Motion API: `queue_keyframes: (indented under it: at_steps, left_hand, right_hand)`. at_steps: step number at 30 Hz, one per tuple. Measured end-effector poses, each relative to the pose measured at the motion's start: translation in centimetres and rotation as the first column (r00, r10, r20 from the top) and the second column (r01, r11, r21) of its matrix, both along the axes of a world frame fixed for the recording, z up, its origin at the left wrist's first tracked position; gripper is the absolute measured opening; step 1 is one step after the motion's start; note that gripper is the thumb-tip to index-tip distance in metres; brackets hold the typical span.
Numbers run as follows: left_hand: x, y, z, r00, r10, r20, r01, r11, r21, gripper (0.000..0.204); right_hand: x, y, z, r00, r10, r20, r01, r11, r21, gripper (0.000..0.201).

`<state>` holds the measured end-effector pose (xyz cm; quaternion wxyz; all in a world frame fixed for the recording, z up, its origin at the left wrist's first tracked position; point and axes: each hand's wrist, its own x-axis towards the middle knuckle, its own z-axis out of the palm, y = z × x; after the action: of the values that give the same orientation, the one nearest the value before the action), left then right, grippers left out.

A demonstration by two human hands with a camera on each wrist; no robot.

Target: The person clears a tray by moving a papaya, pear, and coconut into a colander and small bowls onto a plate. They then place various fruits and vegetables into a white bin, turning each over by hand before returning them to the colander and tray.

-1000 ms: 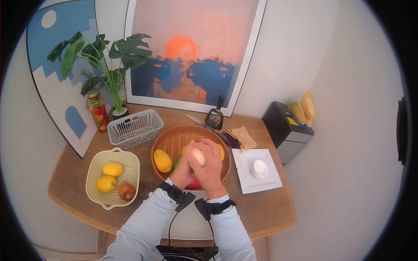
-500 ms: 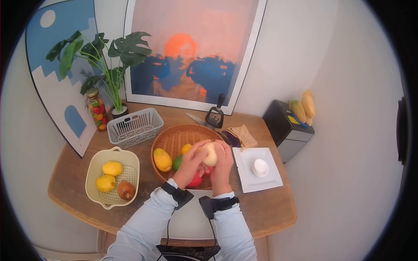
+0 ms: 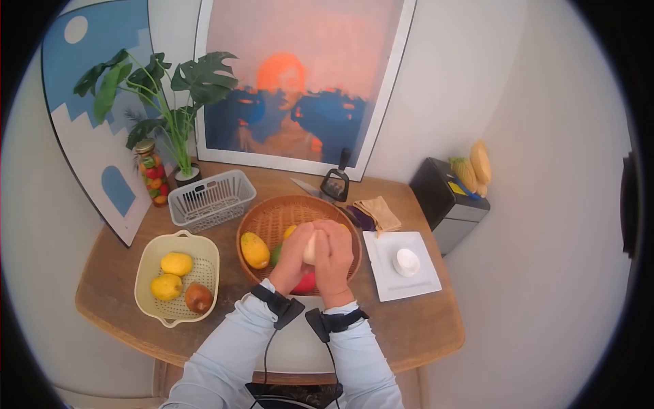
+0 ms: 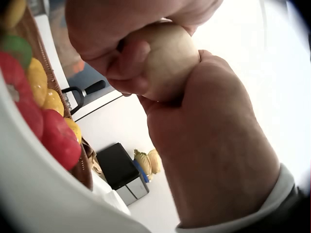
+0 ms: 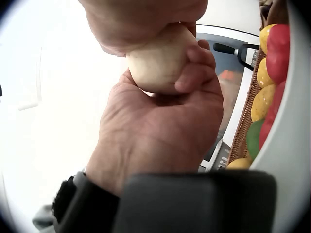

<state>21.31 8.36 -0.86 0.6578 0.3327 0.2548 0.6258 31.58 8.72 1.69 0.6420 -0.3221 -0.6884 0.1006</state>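
Both hands are cupped round a pale cream, round, onion-like vegetable (image 3: 310,251) above the wicker basket (image 3: 262,211). My left hand (image 3: 291,259) grips one side, and its wrist fills the lower right of the left wrist view. From the other side my right hand (image 3: 335,262) wraps it, fingers curled over the smooth surface (image 5: 158,63) in the right wrist view. Much of the vegetable is hidden by the palms. Below, the basket holds a mango-like yellow fruit (image 3: 254,250), a green one (image 3: 276,255), red peppers (image 4: 60,141) and several smaller yellow fruits (image 5: 263,103).
A cream colander (image 3: 144,273) with two yellow fruits and a brown onion-like one stands left. Behind are a grey basket (image 3: 212,201), a jar (image 3: 152,174) and a plant (image 3: 180,140). A white plate (image 3: 385,286) with a small white bowl, a cloth (image 3: 379,213) and a black-handled grater (image 3: 336,184) lie right.
Half a second ago the hands were opened apart, showing more of the vegetable slightly farther right. Now they have closed round it again, a little to the left.
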Motion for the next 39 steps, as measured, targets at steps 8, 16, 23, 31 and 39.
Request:
queue_keyframes:
  at_steps: [8, 16, 23, 31, 39]
  left_hand:
    - [1.2, -0.3, 0.2, 0.934, 0.241, -0.265, -0.224, 0.970, 0.091, 0.027]
    - [1.1, 0.9, -1.2, 0.850, 0.384, -0.360, -0.242, 0.893, 0.380, 0.030]
    - [-0.1, -0.6, 1.4, 0.932, 0.107, -0.347, -0.132, 0.990, -0.050, 0.036]
    - [1.2, 0.5, -0.5, 0.765, 0.457, -0.453, -0.345, 0.885, 0.312, 0.039]
    - [-0.8, 0.7, -1.2, 0.885, 0.271, -0.379, -0.320, 0.945, -0.071, 0.034]
  right_hand:
    - [0.9, 0.3, -0.6, 0.992, -0.076, -0.104, 0.030, 0.924, -0.382, 0.026]
    - [1.2, 1.0, -1.4, 0.984, -0.049, -0.174, -0.030, 0.905, -0.425, 0.029]
    - [1.1, 1.6, -2.7, 0.997, -0.062, -0.050, 0.048, 0.966, -0.253, 0.034]
    - [1.5, 1.2, -1.6, 0.978, 0.018, -0.206, -0.143, 0.780, -0.610, 0.045]
    - [0.8, 2.9, -5.5, 0.991, 0.086, 0.102, -0.022, 0.858, -0.513, 0.044]
